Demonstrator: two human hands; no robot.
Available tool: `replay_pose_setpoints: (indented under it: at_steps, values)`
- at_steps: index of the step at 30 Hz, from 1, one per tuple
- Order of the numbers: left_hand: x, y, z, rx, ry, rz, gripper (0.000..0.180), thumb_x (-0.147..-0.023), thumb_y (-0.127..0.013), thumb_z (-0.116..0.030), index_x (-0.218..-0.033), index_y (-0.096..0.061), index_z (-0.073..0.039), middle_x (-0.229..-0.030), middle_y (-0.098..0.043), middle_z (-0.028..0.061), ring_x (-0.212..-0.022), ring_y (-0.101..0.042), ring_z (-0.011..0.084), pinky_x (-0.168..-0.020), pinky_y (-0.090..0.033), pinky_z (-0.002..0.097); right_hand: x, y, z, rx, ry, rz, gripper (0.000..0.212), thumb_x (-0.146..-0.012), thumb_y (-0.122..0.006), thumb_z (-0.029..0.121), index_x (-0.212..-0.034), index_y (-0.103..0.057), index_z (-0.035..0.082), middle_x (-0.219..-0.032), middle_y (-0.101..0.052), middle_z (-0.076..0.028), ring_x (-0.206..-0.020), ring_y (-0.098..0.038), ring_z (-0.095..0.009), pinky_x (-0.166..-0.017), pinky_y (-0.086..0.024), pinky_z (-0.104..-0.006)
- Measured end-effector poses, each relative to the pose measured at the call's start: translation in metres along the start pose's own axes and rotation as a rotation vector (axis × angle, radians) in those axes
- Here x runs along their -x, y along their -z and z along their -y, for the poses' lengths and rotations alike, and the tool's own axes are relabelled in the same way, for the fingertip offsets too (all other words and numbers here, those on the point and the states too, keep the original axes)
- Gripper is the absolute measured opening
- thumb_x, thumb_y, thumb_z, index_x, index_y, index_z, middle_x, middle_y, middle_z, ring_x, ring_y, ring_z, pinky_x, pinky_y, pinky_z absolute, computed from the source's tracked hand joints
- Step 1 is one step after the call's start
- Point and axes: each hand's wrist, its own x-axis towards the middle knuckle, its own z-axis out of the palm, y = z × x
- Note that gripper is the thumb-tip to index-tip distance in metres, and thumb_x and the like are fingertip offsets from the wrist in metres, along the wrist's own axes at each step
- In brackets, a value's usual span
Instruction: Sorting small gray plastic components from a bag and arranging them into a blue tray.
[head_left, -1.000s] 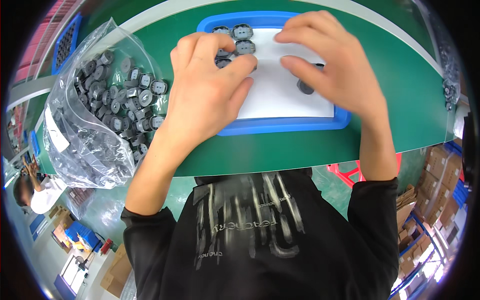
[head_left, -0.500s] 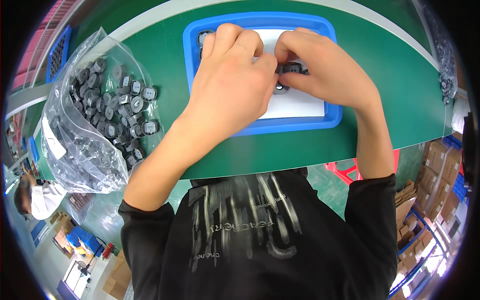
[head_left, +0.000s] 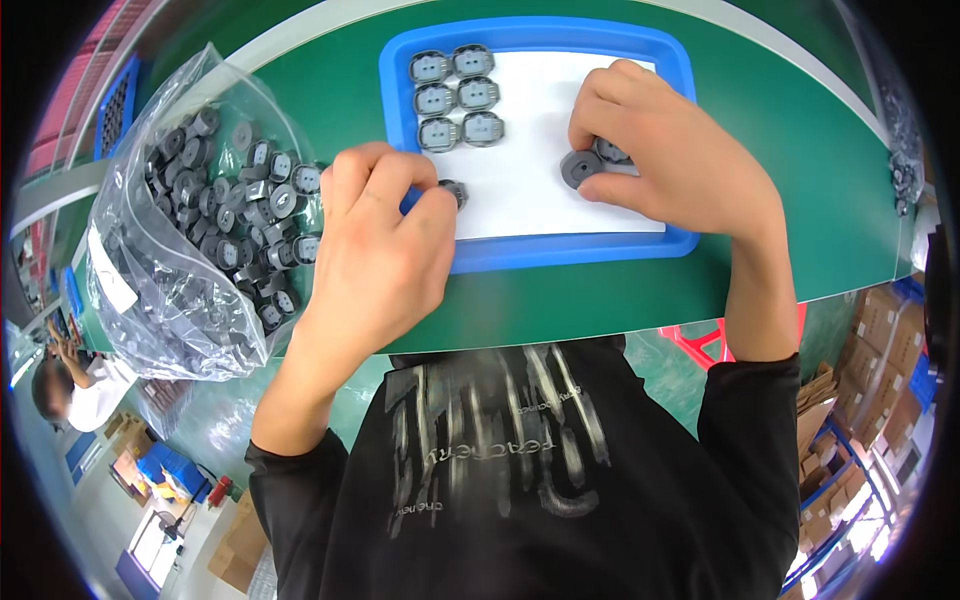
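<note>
A blue tray (head_left: pixel 545 255) lined with a white sheet (head_left: pixel 540 200) lies on the green table. Several grey plastic parts (head_left: pixel 477 94) with light-grey inner faces stand in two columns at its left end. My left hand (head_left: pixel 385 235) is over the tray's near left corner, its fingers closed on a grey plastic part (head_left: pixel 456 194) low over the sheet. Toward the right side of the sheet, my right hand (head_left: pixel 670 150) pinches a round grey part (head_left: pixel 580 170). A second grey part (head_left: pixel 612 151) shows partly beneath its fingers.
Left of the tray, a clear plastic bag (head_left: pixel 170 300) lies with many loose grey parts (head_left: pixel 210 205) in its mouth. A red stool (head_left: pixel 700 345) stands beyond the table's near edge. Cardboard boxes (head_left: pixel 880 330) are stacked at the right. Another person (head_left: pixel 85 385) sits far left.
My left hand has moved left and nearer, uncovering the rows of grey parts. My right hand has shifted slightly right, still gripping grey parts. The hands are now apart.
</note>
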Motion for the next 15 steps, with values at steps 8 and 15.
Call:
replay_pose_setpoints:
  at_steps: [8,15]
  values:
    - [-0.003,0.001,0.006,-0.033,0.059,0.006,0.016,-0.072,-0.075,-0.004,-0.086,-0.068,-0.003,-0.107,-0.059,0.0099,-0.108,-0.051,0.0332,-0.090,-0.041,0.0454,-0.012,-0.017,0.006,-0.131,-0.022,-0.134,0.028,-0.077,-0.075,-0.002,-0.103,-0.064,0.002,-0.096,-0.059,-0.010,-0.090,-0.062,-0.028,-0.078,-0.052,-0.0378]
    - [-0.001,-0.001,0.007,-0.040,0.098,0.001,0.018,-0.073,-0.078,-0.007,-0.088,-0.070,-0.004,-0.113,-0.060,0.0119,-0.113,-0.050,0.0365,-0.094,-0.041,0.0479,-0.015,-0.027,0.017,-0.060,0.136,-0.202,0.031,-0.078,-0.075,-0.001,-0.108,-0.070,0.003,-0.107,-0.062,-0.010,-0.091,-0.064,-0.028,-0.080,-0.054,-0.0368]
